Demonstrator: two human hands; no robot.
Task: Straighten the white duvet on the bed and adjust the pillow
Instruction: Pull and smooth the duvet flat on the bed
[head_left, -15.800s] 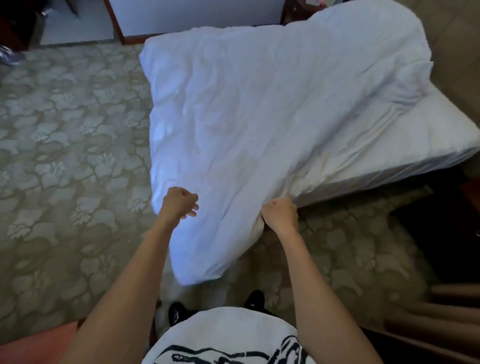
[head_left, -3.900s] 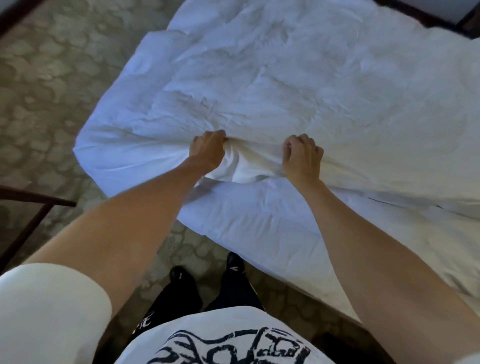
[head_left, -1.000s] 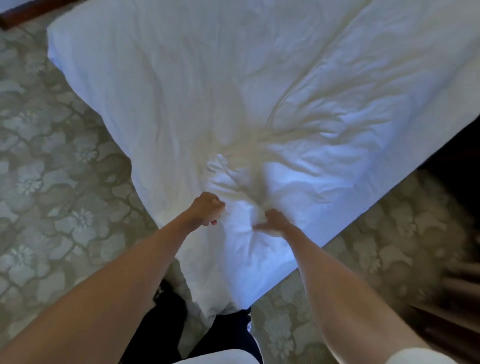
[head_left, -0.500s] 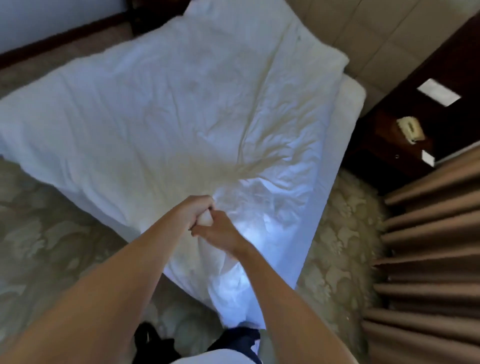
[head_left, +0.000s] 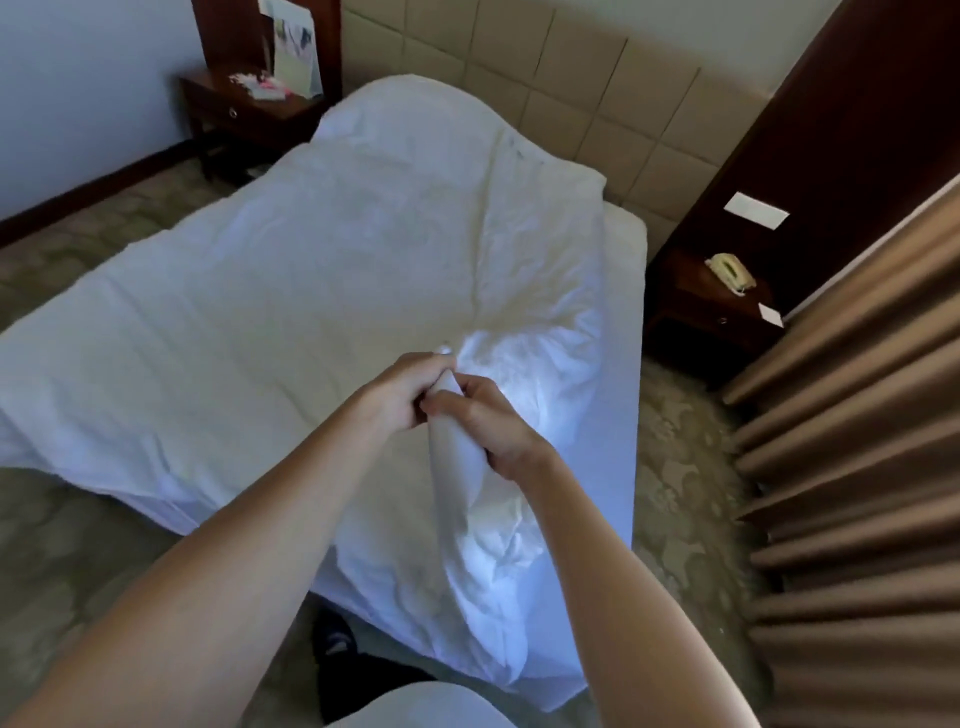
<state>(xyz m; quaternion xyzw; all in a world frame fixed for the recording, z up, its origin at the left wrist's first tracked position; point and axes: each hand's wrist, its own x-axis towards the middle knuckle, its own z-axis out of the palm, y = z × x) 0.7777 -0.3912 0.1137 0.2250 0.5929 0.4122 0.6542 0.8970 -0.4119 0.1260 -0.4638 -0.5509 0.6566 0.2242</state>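
Gripping a bunched fold of the white duvet (head_left: 322, 291), left hand (head_left: 402, 387) and right hand (head_left: 485, 423) meet, touching, above the bed's (head_left: 623, 312) near corner in the head view. Both grips closed on fabric, fingers curled round it. Duvet lies spread over the bed, wrinkled near the hands, its gathered corner hanging below them. Headboard (head_left: 597, 88) behind; nightstand (head_left: 711, 306) with telephone (head_left: 731, 271) at right, beside curtain (head_left: 857, 441).
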